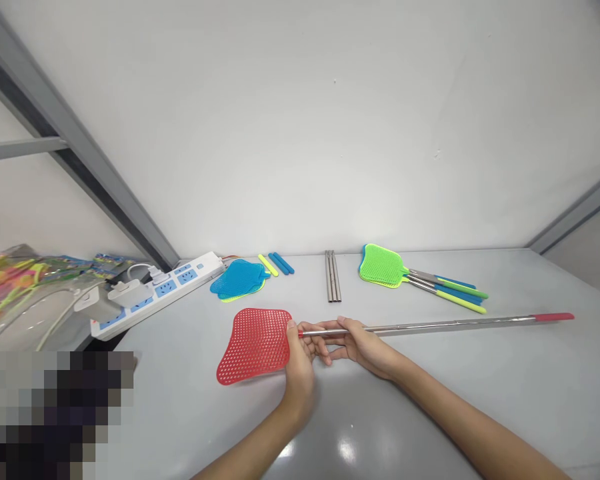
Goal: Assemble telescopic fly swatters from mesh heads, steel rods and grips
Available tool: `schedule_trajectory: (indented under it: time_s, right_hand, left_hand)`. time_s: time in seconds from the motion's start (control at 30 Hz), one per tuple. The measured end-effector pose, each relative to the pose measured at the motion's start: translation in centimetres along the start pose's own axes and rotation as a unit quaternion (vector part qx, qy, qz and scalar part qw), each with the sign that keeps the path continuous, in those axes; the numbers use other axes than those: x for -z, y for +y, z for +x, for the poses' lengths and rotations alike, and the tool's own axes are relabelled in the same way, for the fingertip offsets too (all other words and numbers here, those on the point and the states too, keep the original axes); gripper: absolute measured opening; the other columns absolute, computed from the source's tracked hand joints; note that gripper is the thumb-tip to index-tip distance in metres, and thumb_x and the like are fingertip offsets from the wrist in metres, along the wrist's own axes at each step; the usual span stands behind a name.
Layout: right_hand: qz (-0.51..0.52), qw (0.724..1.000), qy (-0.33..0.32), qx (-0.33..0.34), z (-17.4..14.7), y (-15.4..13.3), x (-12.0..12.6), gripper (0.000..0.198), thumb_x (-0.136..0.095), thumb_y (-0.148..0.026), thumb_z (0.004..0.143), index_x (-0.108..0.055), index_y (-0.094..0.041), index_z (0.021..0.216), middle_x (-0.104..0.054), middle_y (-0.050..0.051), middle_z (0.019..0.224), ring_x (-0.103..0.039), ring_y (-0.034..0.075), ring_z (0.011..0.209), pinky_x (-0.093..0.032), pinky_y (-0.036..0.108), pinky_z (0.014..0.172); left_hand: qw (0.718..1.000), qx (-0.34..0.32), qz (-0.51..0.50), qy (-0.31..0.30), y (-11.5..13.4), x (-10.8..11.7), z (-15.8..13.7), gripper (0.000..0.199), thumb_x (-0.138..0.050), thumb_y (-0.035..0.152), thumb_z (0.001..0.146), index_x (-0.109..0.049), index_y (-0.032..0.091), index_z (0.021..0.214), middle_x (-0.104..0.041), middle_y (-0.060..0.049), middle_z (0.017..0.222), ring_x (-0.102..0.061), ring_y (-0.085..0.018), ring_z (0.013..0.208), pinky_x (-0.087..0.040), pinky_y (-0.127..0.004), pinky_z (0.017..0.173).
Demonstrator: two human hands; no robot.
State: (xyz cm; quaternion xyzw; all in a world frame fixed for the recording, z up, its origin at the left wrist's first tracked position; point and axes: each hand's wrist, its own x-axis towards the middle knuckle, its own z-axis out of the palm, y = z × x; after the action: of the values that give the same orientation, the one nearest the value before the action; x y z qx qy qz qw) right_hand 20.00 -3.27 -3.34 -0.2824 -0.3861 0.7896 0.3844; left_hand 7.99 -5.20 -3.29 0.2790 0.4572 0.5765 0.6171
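Observation:
A red fly swatter [257, 343] with a perforated head and a long, extended metal rod lies across both hands. My left hand [300, 357] is closed on it where the head meets the rod, thumb on the edge of the mesh. Just to the right, my right hand [357, 343] grips the metal rod between thumb and fingers. The rod runs far right and ends in a red handle [555, 317]. Behind the hands, several metal rods [333, 277] lie side by side on the table.
Swatters with a green head [383, 265] on top are stacked at the back right. Loose blue swatter heads [240, 279] lie at the back left, beside blue handles [281, 263] and a yellow one [268, 265]. A power strip [180, 283] with plugs and plastic-wrapped items [20, 287] occupy the left.

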Motion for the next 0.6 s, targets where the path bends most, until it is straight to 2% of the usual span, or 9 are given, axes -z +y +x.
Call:
schedule_trajectory:
  time_s: [0.6]
  right_hand:
    - [0.006, 1.000, 0.003, 0.007, 0.04, 0.27, 0.09, 0.039, -0.034, -0.035, 0.082, -0.056, -0.009, 0.101, -0.053, 0.017, 0.108, -0.052, 0.022, 0.091, -0.042, 0.041, 0.076]
  left_hand:
    - [1.000, -0.003, -0.004, -0.003, 0.05, -0.12, 0.09, 0.055, -0.025, 0.059, 0.075, -0.054, 0.014, 0.063, -0.045, 0.002, 0.037, -0.044, -0.010, 0.034, -0.036, -0.022, 0.043]
